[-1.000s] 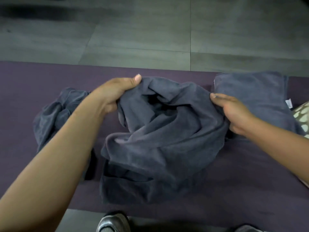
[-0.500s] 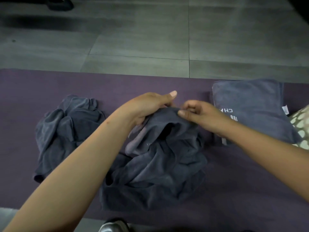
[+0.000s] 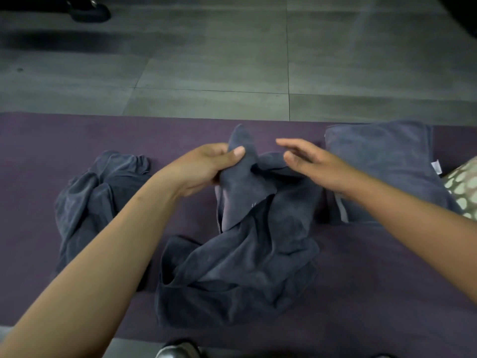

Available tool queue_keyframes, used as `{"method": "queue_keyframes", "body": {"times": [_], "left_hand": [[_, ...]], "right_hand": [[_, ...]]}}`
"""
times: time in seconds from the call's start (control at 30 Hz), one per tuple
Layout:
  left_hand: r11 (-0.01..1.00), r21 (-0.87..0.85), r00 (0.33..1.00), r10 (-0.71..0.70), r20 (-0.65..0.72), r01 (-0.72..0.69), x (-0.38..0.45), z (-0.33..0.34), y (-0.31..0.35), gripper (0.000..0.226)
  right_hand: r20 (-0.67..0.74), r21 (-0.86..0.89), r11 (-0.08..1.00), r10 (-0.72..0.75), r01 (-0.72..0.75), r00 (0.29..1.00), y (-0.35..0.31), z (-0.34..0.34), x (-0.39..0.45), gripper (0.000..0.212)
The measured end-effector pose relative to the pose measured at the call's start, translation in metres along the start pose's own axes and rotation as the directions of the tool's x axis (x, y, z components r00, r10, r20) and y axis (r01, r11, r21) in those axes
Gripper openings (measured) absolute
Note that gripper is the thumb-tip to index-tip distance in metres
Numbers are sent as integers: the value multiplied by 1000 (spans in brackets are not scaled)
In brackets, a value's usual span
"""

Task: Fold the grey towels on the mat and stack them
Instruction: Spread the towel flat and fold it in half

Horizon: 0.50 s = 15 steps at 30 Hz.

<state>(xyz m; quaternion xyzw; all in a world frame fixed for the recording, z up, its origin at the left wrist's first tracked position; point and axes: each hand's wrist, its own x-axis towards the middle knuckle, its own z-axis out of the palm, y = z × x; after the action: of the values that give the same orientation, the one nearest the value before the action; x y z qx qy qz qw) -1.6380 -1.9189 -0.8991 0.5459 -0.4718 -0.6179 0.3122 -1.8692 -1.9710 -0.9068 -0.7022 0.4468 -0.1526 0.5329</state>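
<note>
A crumpled grey towel (image 3: 247,254) lies in the middle of the purple mat (image 3: 51,151). My left hand (image 3: 204,169) pinches one corner of it and holds that corner up, the tip pointing away from me. My right hand (image 3: 312,161) hovers just to the right of that corner with fingers spread and holds nothing. A second crumpled grey towel (image 3: 85,197) lies on the mat at the left. A folded grey towel (image 3: 387,166) with a white tag rests on the mat at the right.
Grey floor tiles (image 3: 232,60) stretch beyond the mat's far edge. A spotted cushion (image 3: 464,187) shows at the right edge. A dark shoe (image 3: 87,11) stands at the top left, and the tip of my own shoe (image 3: 178,351) pokes in below the mat.
My hands came together from holding the towel spread wide. The left hand took the corner and raised it, and the right hand let go and opened.
</note>
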Motion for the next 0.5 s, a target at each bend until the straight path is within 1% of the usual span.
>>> {"method": "queue_keyframes", "body": {"times": [0.03, 0.07, 0.1, 0.13, 0.17, 0.2, 0.23, 0.27, 0.33, 0.37, 0.4, 0.47, 0.5], "left_hand": [[999, 43, 1000, 21, 4, -21, 2, 9, 7, 33], [996, 82, 999, 40, 6, -41, 3, 16, 13, 34], [992, 115, 999, 53, -2, -52, 5, 22, 16, 38], [989, 133, 998, 63, -28, -59, 7, 26, 18, 42], [990, 128, 995, 70, -71, -60, 8, 29, 18, 46], [993, 105, 991, 69, -114, -57, 8, 31, 18, 48], [996, 72, 989, 58, -137, -49, 8, 33, 16, 51], [999, 32, 990, 39, -138, -35, 8, 35, 12, 53], [998, -61, 994, -17, -105, 10, 5, 39, 2, 54], [997, -70, 997, -41, -67, 36, 4, 39, -4, 53], [998, -40, 998, -59, -38, 58, 5, 38, -12, 51], [995, 40, 996, -91, -7, 91, 6, 30, -28, 47], [993, 55, 994, -109, 6, 109, 6, 25, -34, 45]], "right_hand": [[63, 87, 996, -24, 19, 998, -7, 6, 1, 60], [116, 162, 987, -39, 20, 992, -13, 10, 2, 65], [149, 201, 979, -35, 5, 988, -19, 12, 4, 64], [158, 224, 975, -29, -7, 987, -23, 13, 6, 55], [149, 221, 975, -27, -6, 988, -26, 12, 8, 39], [130, 204, 979, -29, 2, 991, -28, 11, 8, 23], [110, 189, 982, -33, 11, 993, -28, 9, 9, 15], [97, 185, 983, -35, 16, 995, -26, 7, 10, 16], [50, 249, 968, -43, 29, 998, -24, 4, 10, 19], [-1, 322, 946, -41, 39, 999, -24, 2, 11, 20], [-59, 421, 906, -18, 42, 998, -25, -1, 12, 22], [-146, 630, 776, 62, 44, 987, -29, -10, 15, 27], [-180, 700, 712, 97, 58, 979, -31, -16, 18, 29]]}}
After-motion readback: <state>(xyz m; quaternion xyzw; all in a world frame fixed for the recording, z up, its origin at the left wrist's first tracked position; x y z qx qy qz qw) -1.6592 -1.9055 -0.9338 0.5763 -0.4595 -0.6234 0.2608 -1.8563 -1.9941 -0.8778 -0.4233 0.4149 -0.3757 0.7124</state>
